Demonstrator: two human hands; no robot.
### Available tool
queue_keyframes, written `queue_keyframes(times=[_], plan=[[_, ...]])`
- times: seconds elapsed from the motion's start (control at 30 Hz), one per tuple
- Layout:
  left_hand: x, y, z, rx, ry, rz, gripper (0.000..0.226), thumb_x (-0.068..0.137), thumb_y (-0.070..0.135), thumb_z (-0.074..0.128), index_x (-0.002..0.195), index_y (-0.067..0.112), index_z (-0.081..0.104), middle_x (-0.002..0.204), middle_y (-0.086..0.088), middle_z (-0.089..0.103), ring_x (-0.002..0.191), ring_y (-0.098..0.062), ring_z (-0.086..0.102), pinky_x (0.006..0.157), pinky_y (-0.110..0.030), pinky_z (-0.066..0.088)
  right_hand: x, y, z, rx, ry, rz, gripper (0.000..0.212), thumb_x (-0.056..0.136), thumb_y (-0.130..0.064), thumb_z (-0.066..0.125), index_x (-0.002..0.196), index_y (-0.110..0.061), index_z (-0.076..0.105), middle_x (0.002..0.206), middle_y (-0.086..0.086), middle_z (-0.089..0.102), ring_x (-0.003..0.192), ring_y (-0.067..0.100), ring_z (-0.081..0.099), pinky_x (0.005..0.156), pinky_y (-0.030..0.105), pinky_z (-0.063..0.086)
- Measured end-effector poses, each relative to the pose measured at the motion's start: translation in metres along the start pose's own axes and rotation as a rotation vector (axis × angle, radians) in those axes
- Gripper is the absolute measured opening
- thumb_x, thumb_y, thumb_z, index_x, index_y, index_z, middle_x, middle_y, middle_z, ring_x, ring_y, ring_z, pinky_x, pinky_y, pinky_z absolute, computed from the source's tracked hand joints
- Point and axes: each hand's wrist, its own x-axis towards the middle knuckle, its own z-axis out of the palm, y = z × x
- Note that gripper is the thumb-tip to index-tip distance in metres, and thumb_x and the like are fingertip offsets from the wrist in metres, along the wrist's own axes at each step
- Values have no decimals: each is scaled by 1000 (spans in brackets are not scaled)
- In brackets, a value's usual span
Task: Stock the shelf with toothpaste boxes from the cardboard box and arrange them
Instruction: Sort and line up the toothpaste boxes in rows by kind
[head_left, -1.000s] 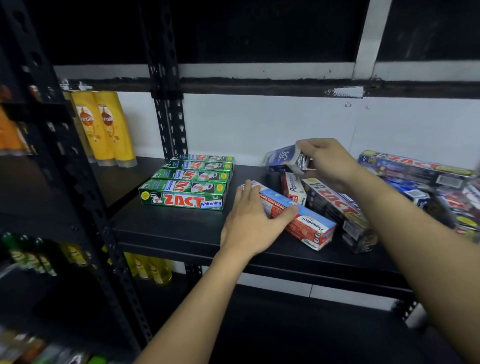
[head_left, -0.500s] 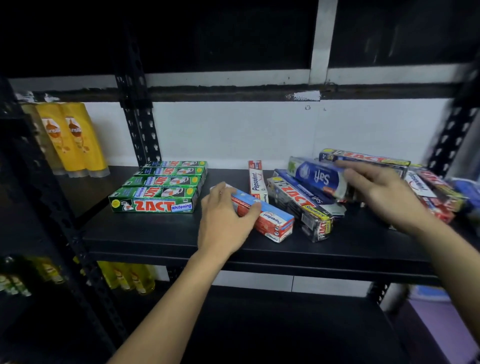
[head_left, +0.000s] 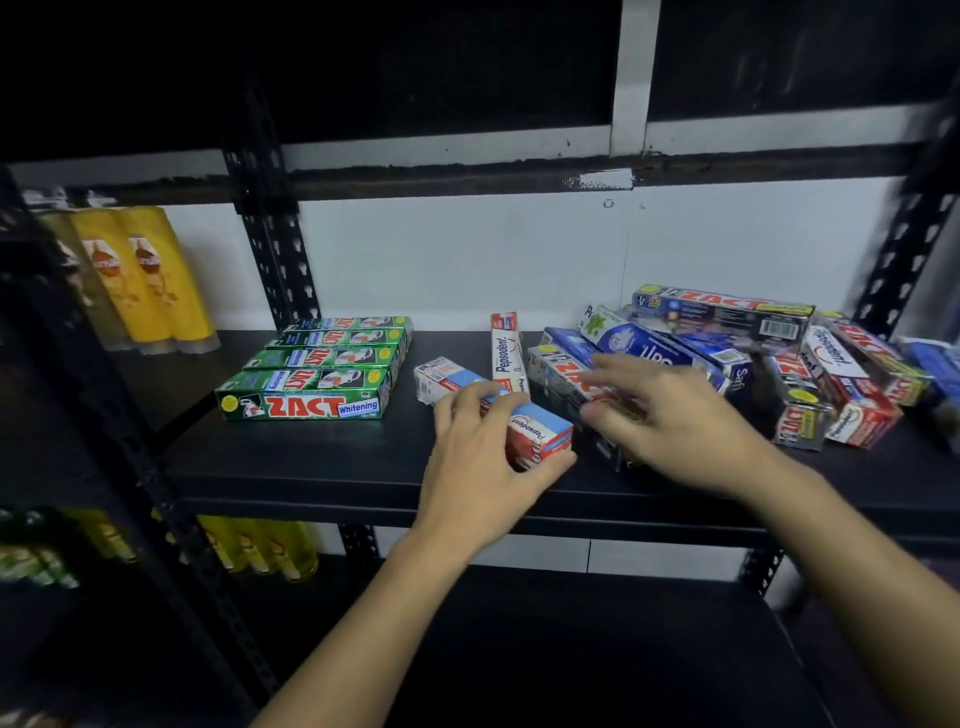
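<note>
Toothpaste boxes lie in three groups on the black metal shelf (head_left: 311, 462), which stands against a white wall (head_left: 441, 260). At the left, four green ZACT Whitening boxes (head_left: 311, 402) lie flat side by side in a neat row, one behind the other, with the printed long side of the nearest one facing the front edge. In the middle, a red-and-blue Pepsodent box (head_left: 543, 434) lies flat and slantwise, its near end close to the shelf's front edge. The left hand (head_left: 478, 467) holds that near end: the grip is clenched on it, fingers curled over the top and thumb pressed against the right-hand side. Just behind it, a white Pepsodent box (head_left: 506, 345) stands on its narrow long edge and points toward the wall. Beside that is a dark ZACT box (head_left: 561, 371), and the right hand (head_left: 675, 431) hovers over it with its grip released, fingers spread and nearly straight; the hand is blurred, so whether the fingertips touch the box cannot be told. A blue Safi box (head_left: 654, 351) leans tilted across the boxes behind the right hand. Farther right, more toothpaste boxes sit in a loose heap, among them a long dark ZACT box (head_left: 722, 312) resting on top at the back and a red-and-white Pepsodent box (head_left: 852, 387) lying at an angle. On the neighbouring shelf bay to the left, yellow shampoo bottles (head_left: 148, 275) stand upright near the wall.
</note>
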Motion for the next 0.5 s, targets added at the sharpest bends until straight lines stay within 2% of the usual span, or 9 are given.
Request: queue_keyframes(times=[0.07, 0.13, 0.17, 0.23, 0.27, 0.3, 0.37, 0.43, 0.5], plan=[[-1, -10, -9, -16, -22, 52, 70, 77, 68, 65, 136, 32, 53, 137, 15, 38, 133, -6, 21, 106, -19, 25, -3, 2, 10, -16, -34, -17, 41, 94, -35, 59, 133, -27, 59, 144, -4, 52, 132, 15, 50, 111, 29, 37], [-1, -22, -21, -46, -69, 85, 65, 79, 62, 67, 137, 35, 53, 137, 16, 37, 132, -5, 23, 109, -21, 24, -6, 4, 11, -2, -8, 7, 41, 93, -36, 58, 134, -30, 58, 143, -5, 53, 124, 12, 57, 107, 28, 42], [-1, -27, -27, -65, -103, 91, 63, 81, 59, 68, 137, 37, 51, 138, 16, 36, 133, -5, 23, 111, -23, 25, -8, 6, 10, 0, 8, 16, 40, 93, -37, 58, 133, -31, 59, 141, -8, 54, 115, 6, 62, 103, 25, 44], [1, -37, -37, -91, -173, 87, 60, 83, 50, 70, 139, 41, 50, 142, 16, 35, 136, -5, 23, 114, -26, 25, -11, 6, 9, 7, 30, 30, 36, 92, -35, 59, 128, -32, 63, 137, -12, 57, 74, -11, 63, 89, 20, 48], [2, -41, -41, -90, -197, 80, 59, 83, 48, 71, 139, 42, 51, 144, 15, 34, 137, -5, 24, 116, -27, 26, -13, 5, 9, 15, 45, 41, 35, 91, -32, 60, 125, -31, 65, 135, -13, 59, 60, -11, 58, 84, 21, 49], [4, -45, -44, -82, -211, 71, 58, 83, 46, 71, 138, 42, 53, 146, 15, 33, 138, -6, 25, 116, -29, 27, -13, 4, 10, 20, 64, 51, 34, 90, -30, 61, 123, -29, 67, 133, -13, 61, 55, -10, 55, 81, 22, 50], [6, -49, -50, -79, -215, 42, 54, 81, 42, 72, 133, 41, 57, 147, 15, 33, 137, -7, 29, 114, -29, 31, -12, 2, 11, 12, 90, 78, 30, 88, -32, 61, 117, -29, 70, 125, -11, 67, 63, -8, 60, 83, 28, 54], [7, -50, -51, -87, -196, 18, 49, 79, 39, 74, 126, 41, 60, 144, 16, 33, 133, -5, 33, 109, -26, 34, -4, -5, 9, -27, 103, 105, 28, 85, -45, 56, 104, -31, 71, 106, -9, 74, 81, 11, 68, 81, 35, 55], [5, -47, -48, -96, -160, 6, 48, 77, 50, 75, 121, 40, 60, 140, 19, 33, 128, -2, 34, 105, -22, 35, 9, -16, 6, -67, 92, 132, 30, 84, -54, 54, 92, -29, 69, 81, -9, 68, 82, 21, 64, 75, 36, 52]])
